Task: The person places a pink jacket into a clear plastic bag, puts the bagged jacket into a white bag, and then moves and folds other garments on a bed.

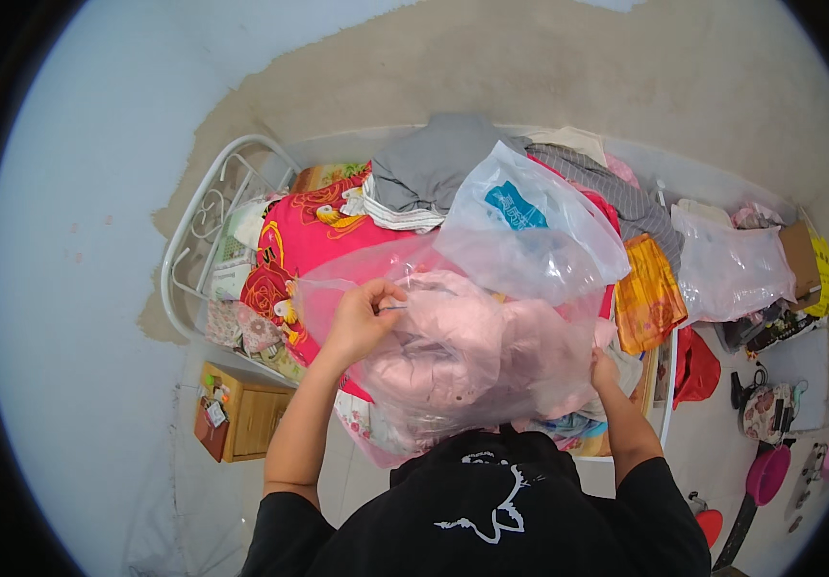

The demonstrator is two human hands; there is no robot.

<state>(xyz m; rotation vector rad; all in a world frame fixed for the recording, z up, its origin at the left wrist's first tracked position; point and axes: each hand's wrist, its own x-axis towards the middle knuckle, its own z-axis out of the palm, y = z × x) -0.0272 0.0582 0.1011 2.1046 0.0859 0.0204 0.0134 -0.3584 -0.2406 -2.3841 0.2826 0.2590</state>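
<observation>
A large clear plastic bag [405, 262] spreads in front of me, with a soft pink bundle of fabric [448, 332] seen through it. My left hand [368, 315] pinches the bag's left side between thumb and fingers. On the right, my right hand [605, 369] has its fingers closed at the bag's edge, partly hidden by the plastic. Just beyond the bundle lies a translucent white plastic bag [568, 207] with a teal print. Under both bags is red patterned bedding [323, 231].
The bed has a white metal headboard [176, 274] at left. Grey bedding [439, 159] and folded orange cloth [647, 298] lie on it. A wooden bedside cabinet [259, 418] stands at lower left. To the right are a filled plastic bag [732, 264] and a magenta basin [768, 474].
</observation>
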